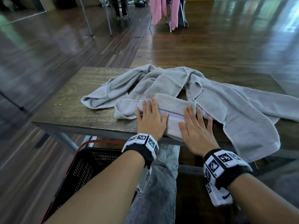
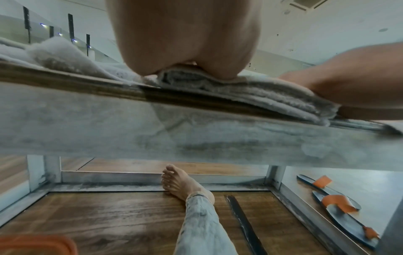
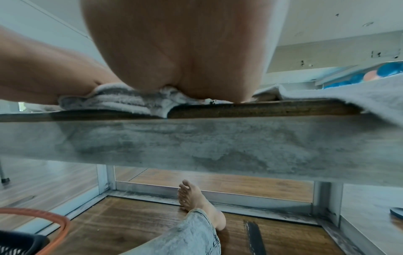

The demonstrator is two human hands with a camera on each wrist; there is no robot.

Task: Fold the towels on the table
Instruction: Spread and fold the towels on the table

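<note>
Folded towel (image 1: 174,109) lay at near edge of bench (image 1: 77,92). Left hand (image 1: 151,119) and right hand (image 1: 196,130) pressed flat on it, fingers straight, gripping nothing. Loose towels (image 1: 226,101) sprawled behind and right, one draping off near edge. Black basket (image 1: 90,165) below left.

- Your left hand (image 1: 151,121) and right hand (image 1: 196,130) are bare, and so are both forearms: no sleeves.
- Each wrist carries a black band (image 1: 142,153) fitted with white blocks printed with black square-pattern markers (image 1: 224,160).
- You wear grey mottled-wash jeans (image 1: 159,188) with a stitched side seam.
- Your foot (image 2: 181,182) is bare below the cropped trouser hem.
</note>
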